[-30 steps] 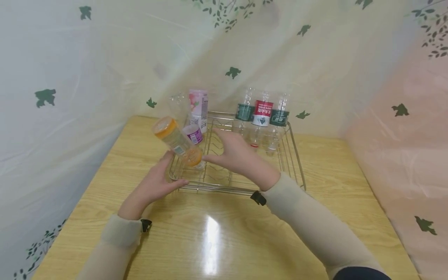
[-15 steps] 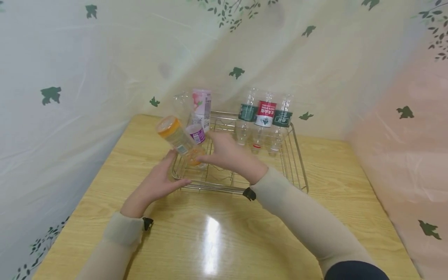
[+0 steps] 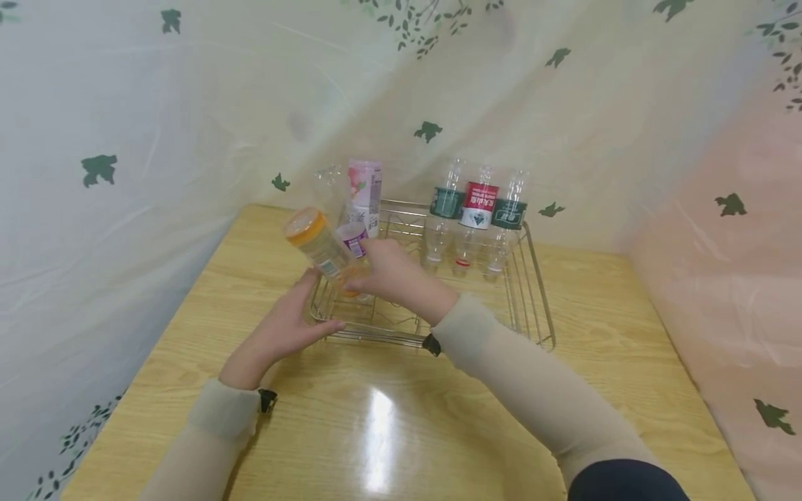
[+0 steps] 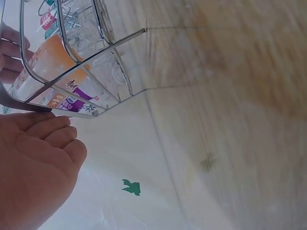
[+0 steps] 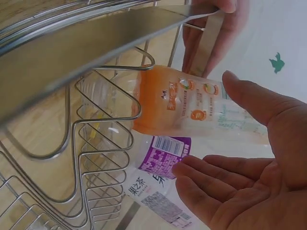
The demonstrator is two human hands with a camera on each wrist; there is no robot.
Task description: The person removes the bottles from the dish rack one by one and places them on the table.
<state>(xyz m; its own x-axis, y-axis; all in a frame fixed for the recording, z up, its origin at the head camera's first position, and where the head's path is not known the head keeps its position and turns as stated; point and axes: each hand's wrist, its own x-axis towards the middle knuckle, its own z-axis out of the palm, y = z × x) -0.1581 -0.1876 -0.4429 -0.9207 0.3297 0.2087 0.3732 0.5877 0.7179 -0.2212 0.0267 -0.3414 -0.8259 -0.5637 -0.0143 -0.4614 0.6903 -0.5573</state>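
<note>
An orange-banded plastic bottle [image 3: 313, 240] leans upside down and tilted left in the front left corner of the wire rack [image 3: 545, 316]. My right hand [image 3: 401, 275] is at its right side. In the right wrist view the thumb and fingers [image 5: 206, 165] spread around the bottle without curling on it, the fingertips right at a purple-labelled bottle [image 5: 165, 153]. Spread around the rack's front left corner, my left hand [image 3: 285, 323] has its thumb along the front rim and its fingers by the left side. In the left wrist view its fingertips lie right at the rim.
A pink-and-white bottle [image 3: 365, 188] and a clear one [image 3: 328, 184] stand behind the purple-labelled bottle. Several upturned bottles line the rack's back right, among them a red-labelled bottle [image 3: 480, 198] between green-labelled ones. The wooden table [image 3: 470, 424] meets patterned sheeting [image 3: 351, 104].
My right hand has moved left, up to the orange-banded bottle, and now overlaps its lower end. The left hand stays at the rack's corner. The head view has shifted slightly.
</note>
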